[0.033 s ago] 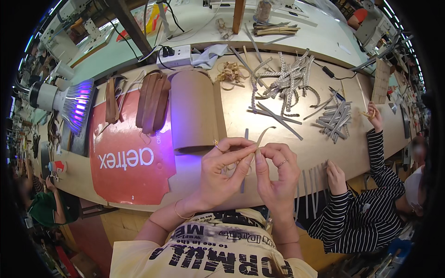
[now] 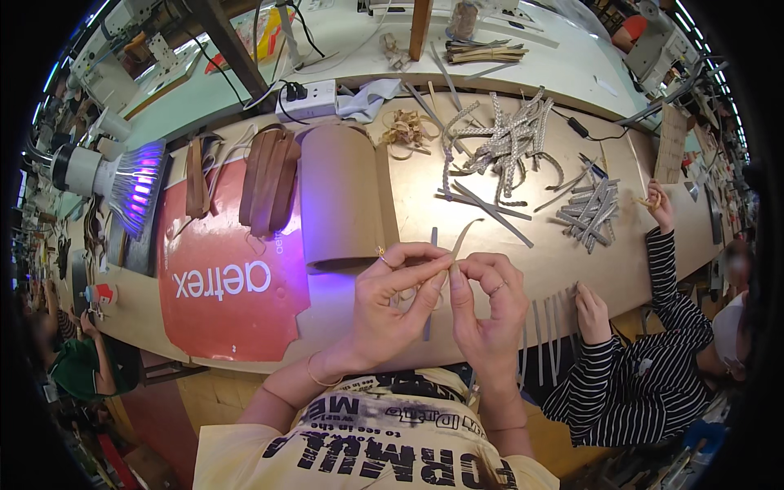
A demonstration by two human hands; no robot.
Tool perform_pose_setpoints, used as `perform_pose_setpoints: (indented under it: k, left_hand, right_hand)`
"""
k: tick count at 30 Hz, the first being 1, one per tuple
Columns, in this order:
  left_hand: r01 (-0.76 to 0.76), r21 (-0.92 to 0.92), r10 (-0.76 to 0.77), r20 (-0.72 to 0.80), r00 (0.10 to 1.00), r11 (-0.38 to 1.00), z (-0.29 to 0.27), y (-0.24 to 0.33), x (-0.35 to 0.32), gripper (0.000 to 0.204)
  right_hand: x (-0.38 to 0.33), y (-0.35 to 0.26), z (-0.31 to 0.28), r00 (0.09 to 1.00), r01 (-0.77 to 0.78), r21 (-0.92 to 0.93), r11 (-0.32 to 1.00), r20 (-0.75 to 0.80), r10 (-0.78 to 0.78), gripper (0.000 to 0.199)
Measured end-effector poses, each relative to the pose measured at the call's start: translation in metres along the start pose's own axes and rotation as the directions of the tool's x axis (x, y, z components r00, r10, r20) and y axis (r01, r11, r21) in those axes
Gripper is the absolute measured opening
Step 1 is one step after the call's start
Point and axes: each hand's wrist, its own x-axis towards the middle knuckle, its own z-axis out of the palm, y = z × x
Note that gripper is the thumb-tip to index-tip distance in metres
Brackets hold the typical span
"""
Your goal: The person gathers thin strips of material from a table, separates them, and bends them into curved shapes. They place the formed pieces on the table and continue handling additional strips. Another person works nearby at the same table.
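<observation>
Above the near edge of the table, my left hand (image 2: 392, 310) and my right hand (image 2: 492, 306) meet fingertip to fingertip. Both pinch a thin, pale beige strip (image 2: 465, 237), whose narrow, darker end sticks up past my fingers and curves to the right. Its lower part is hidden by my thumbs and fingers. A few pale loops show behind my left fingers, too covered to make out. Close beyond my left hand lies a brown, rounded tube-like form (image 2: 339, 196). Several grey strips (image 2: 549, 335) hang over the table edge to the right of my right hand.
Silver braided strips (image 2: 514, 135) and short grey pieces (image 2: 592, 212) lie in heaps. Brown straps (image 2: 269, 180) rest on a red sheet (image 2: 229, 302), beside a lamp with purple light (image 2: 139, 186). On my right, a person in a striped sleeve (image 2: 600, 384) works at the same table.
The free end of the beige strip has tipped slightly upward. Both hands keep the same place and grip.
</observation>
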Motion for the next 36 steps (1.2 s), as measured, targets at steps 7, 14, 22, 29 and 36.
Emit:
perform_pose_setpoints:
  k: [7, 14, 22, 29, 36]
  left_hand:
    - [0.004, -0.026, -0.004, 0.001, 1.0, 1.0, 0.003, -0.004, 0.008, 0.023]
    - [0.044, -0.043, -0.041, 0.072, 0.997, 0.998, 0.004, -0.005, 0.014, 0.022]
    - [-0.01, 0.056, 0.005, 0.093, 0.996, 0.998, 0.005, 0.002, 0.014, 0.022]
    - [-0.008, 0.032, 0.005, 0.093, 0.996, 0.999, 0.011, 0.001, 0.013, 0.022]
    - [0.056, 0.021, -0.058, 0.141, 0.988, 0.998, 0.01, 0.0, 0.015, 0.02]
  right_hand:
    - [0.006, 0.004, 0.0, 0.998, 0.053, -0.05, 0.997, -0.02, -0.054, 0.008]
    - [0.006, 0.007, -0.005, 0.999, 0.045, -0.075, 0.996, 0.002, -0.045, 0.008]
    - [0.004, 0.006, -0.009, 0.998, 0.058, -0.092, 0.994, -0.018, -0.06, 0.008]
    - [0.003, 0.008, -0.013, 0.999, 0.035, -0.065, 0.997, -0.027, -0.037, 0.009]
    - [0.002, 0.017, -0.016, 1.0, -0.022, 0.052, 0.998, -0.018, 0.023, 0.007]
